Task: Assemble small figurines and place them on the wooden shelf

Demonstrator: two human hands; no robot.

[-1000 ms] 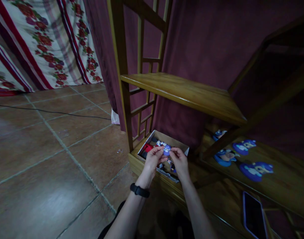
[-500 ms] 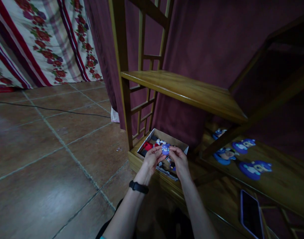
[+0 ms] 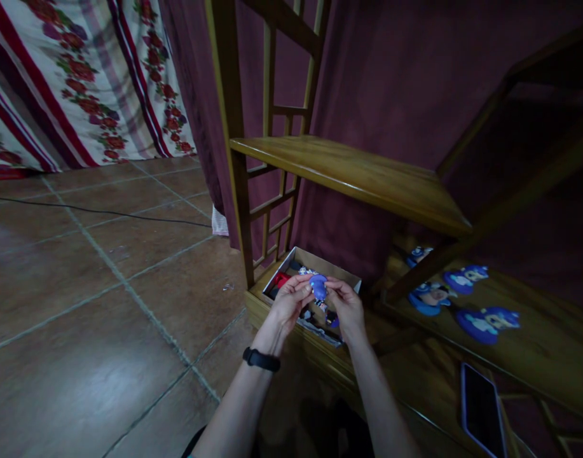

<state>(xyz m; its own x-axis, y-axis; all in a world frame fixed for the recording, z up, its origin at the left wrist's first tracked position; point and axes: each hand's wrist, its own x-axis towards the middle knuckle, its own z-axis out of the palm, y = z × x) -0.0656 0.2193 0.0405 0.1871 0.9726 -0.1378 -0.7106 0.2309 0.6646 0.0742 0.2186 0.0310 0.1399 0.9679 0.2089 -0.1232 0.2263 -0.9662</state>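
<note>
A small purple figurine [image 3: 318, 287] is pinched between both hands, its plain purple side facing me. My left hand [image 3: 291, 302], with a black band on the wrist, grips it from the left with closed fingertips. From the right, the fingers of my right hand [image 3: 344, 306] are closed on its other edge. Beneath the hands an open cardboard box [image 3: 349, 277] holds several small figures, among them a red piece [image 3: 280, 280]; the hands cover part of its contents.
The box stands on the low wooden shelf, under a wooden board [image 3: 353, 172]. Several blue and purple figurines [image 3: 489, 323] are on the shelf to the right. A phone [image 3: 482, 407] lies closer to me. Lattice posts and slanted beams frame the shelf; a cable [image 3: 100, 213] crosses the floor.
The figurine has been turned in my fingers: its detailed front was showing, and now a plain purple side shows. Both hands stay above the box.
</note>
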